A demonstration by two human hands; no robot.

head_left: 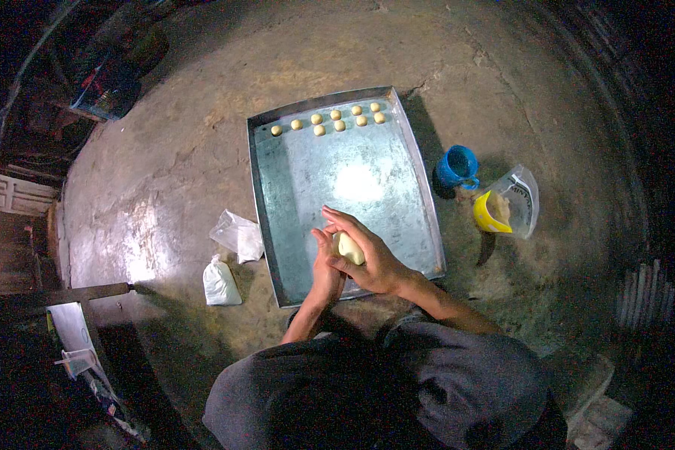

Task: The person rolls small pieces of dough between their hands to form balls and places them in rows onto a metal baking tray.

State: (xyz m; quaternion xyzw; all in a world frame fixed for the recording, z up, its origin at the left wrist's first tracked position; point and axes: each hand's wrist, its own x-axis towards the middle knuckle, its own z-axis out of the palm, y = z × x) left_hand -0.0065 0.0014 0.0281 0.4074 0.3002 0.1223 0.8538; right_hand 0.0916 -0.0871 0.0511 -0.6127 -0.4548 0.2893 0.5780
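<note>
A pale lump of dough [349,248] sits between my two palms, over the near part of a large metal tray [292,225]. My left hand [327,271] is cupped against its left side. Across from it, my right hand [377,262] wraps over the lump, with the fingers stretched toward the far side and the thumb in front. Part of the dough is hidden by the hands. Along the tray's far end lie several small round dough balls [335,115] in two uneven rows.
Left of the tray are a tied white bag [221,283] and a clear plastic bag [238,235] with white contents. On the right stand a blue mug [455,166] and a clear pouch [529,202] beside a yellow piece [490,215]. My knees [457,367] border the tray's near edge.
</note>
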